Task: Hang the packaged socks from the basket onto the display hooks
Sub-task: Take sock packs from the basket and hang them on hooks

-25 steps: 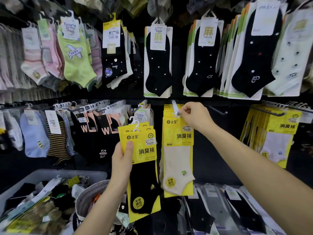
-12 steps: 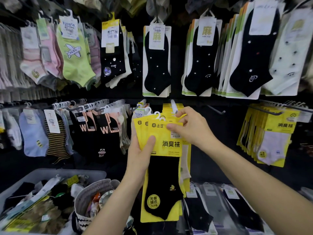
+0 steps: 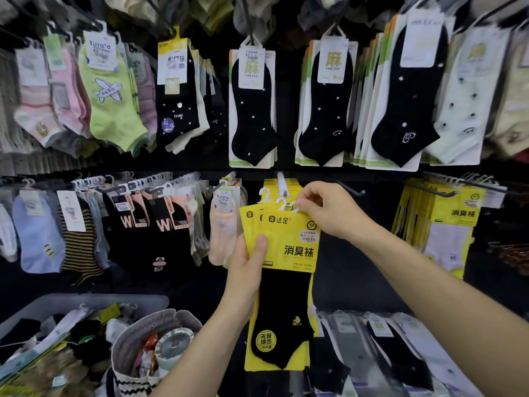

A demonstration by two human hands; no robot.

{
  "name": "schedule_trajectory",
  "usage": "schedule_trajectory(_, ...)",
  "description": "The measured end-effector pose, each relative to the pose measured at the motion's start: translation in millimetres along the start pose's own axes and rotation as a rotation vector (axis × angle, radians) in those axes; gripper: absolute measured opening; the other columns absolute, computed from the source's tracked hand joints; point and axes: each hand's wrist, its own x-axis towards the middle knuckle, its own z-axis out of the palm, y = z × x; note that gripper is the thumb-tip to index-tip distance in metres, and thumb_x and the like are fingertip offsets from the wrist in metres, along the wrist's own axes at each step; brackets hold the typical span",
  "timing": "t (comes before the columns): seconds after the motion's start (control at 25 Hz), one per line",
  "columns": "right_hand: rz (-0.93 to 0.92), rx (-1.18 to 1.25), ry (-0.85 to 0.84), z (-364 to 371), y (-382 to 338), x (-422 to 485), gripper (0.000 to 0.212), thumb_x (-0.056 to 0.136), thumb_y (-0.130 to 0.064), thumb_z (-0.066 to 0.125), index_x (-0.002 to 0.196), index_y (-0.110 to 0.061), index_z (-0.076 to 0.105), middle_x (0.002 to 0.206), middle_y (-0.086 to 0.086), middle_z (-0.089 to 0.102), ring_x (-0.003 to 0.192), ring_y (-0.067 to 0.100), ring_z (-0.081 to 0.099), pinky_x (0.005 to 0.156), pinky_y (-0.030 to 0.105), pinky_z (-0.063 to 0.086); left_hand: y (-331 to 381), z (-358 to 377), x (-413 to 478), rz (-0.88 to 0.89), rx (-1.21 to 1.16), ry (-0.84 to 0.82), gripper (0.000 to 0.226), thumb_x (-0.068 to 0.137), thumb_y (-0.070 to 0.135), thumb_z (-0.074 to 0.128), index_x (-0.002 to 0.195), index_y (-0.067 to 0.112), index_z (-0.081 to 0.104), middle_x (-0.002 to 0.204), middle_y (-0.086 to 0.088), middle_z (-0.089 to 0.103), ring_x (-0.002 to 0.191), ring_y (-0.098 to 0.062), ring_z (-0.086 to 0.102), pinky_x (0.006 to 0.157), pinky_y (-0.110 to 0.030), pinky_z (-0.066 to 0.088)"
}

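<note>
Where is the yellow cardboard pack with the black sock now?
The yellow pack is mid-frame in the head view, gripped by the left hand, pinched on top by the right hand, just below the white display hook, right of the peach socks.

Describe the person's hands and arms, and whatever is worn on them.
The left hand and right hand are bare: no gloves, rings, watch or bracelet show. No sleeve comes into view before the frame edge.

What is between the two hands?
Head view: yellow sock packs, gripped by the left hand; the right hand pinches the front pack's top.
</note>
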Motion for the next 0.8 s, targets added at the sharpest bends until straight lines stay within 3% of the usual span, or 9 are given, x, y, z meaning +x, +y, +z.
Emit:
schedule_trajectory(0.12,0.038,-0.008,-0.039,3,-5,8,0.011,0.091,-0.020,0.057,0.081,-0.022,0.061,0.080,-0.009,0.059,0.076,0.008,0.055,0.067,0.020,0.046,-9,-11,1,-0.082,-0.029,0.003,0.051,0.100,0.018,0.040,0.093,0.065,0.059,0.100,0.034,0.065,0.092,0.001,0.067,0.078,-0.028,0.058)
schedule_trajectory(0.2,0.036,-0.027,-0.057,9,-10,13,0.011,0.091,-0.020,0.056,0.082,-0.020,0.063,0.083,-0.006,0.062,0.078,0.011,0.058,0.068,0.022,0.048,-15,-21,2,-0.135,-0.057,0.040,0.032,0.094,0.031,0.046,0.102,0.058,0.061,0.111,0.013,0.069,0.101,-0.011,0.067,0.086,-0.038,0.056)
schedule_trajectory(0.28,0.026,-0.079,-0.024,13,-16,17,0.013,0.091,-0.019,0.053,0.084,-0.017,0.063,0.083,-0.004,0.065,0.078,0.015,0.062,0.069,0.032,0.051,-18,-35,3,-0.174,-0.050,0.125,0.037,0.089,0.037,0.049,0.126,0.035,0.055,0.125,-0.003,0.063,0.115,-0.022,0.060,0.096,-0.044,0.049)
schedule_trajectory(0.32,0.027,-0.113,0.009,12,-17,19,0.015,0.091,-0.019,0.051,0.084,-0.016,0.063,0.081,-0.006,0.065,0.076,0.017,0.063,0.068,0.036,0.052,-20,-42,3,-0.185,-0.048,0.164,0.039,0.091,0.035,0.049,0.129,0.027,0.053,0.125,-0.004,0.063,0.115,-0.024,0.059,0.097,-0.044,0.048)
schedule_trajectory(0.4,0.038,-0.158,0.064,9,-17,28,0.017,0.091,-0.017,0.048,0.084,-0.012,0.063,0.078,-0.010,0.064,0.072,0.021,0.064,0.067,0.040,0.054,-23,-59,3,-0.189,-0.035,0.243,0.021,0.095,0.028,0.047,0.112,0.026,0.060,0.112,-0.003,0.068,0.103,-0.024,0.064,0.089,-0.040,0.051)
schedule_trajectory(0.52,0.084,-0.201,0.063,7,-12,43,0.018,0.089,-0.015,0.047,0.087,-0.007,0.063,0.082,0.000,0.068,0.081,0.024,0.065,0.075,0.046,0.056,-25,-79,-1,-0.209,0.035,0.294,0.015,0.097,0.025,0.046,0.098,0.028,0.061,0.101,-0.003,0.071,0.092,-0.023,0.067,0.079,-0.037,0.054)
schedule_trajectory(0.8,0.127,-0.205,0.045,18,2,55,0.014,0.088,-0.019,0.056,0.079,-0.020,0.066,0.083,-0.003,0.067,0.077,0.016,0.062,0.075,0.040,0.055,-18,-93,-8,-0.221,0.063,0.322,0.016,0.097,0.024,0.045,0.101,0.023,0.059,0.106,-0.010,0.068,0.099,-0.032,0.065,0.089,-0.051,0.051)
